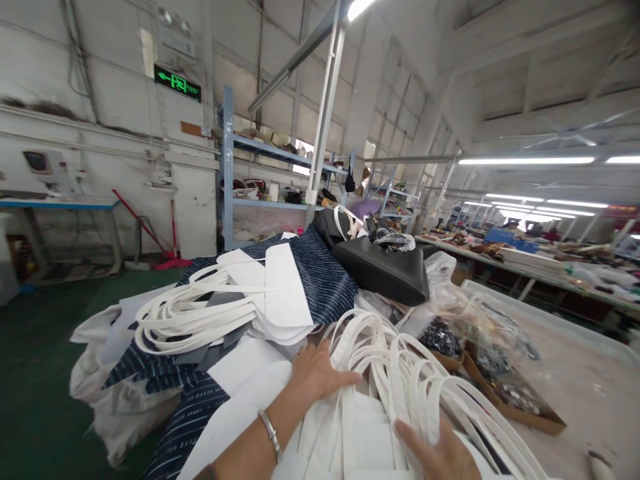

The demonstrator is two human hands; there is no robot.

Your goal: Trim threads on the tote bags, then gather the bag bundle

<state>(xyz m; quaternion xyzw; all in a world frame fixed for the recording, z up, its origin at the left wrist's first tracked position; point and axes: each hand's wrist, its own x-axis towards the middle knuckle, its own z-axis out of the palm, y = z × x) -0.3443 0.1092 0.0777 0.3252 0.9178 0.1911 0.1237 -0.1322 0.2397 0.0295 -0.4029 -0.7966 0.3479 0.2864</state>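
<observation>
White bag panels with looped straps (373,353) lie in a heap right in front of me. My left hand (317,373), with a silver bracelet at the wrist, rests against the left side of the loops. Its thumb is stretched out to the right and its other fingertips are partly hidden. My right hand (440,453) is at the bottom edge, its thumb and fingers around some of the white straps. A second stack of white panels (287,287) with looped handles (195,327) sits farther off to the left, on dark blue patterned fabric (320,267).
Behind the heap lies a black bag (383,267). Cardboard boxes (543,410) with small plastic-wrapped parts stand at the right on a pale tabletop (585,373). A metal post (325,113) and blue shelving (229,167) rise at the back.
</observation>
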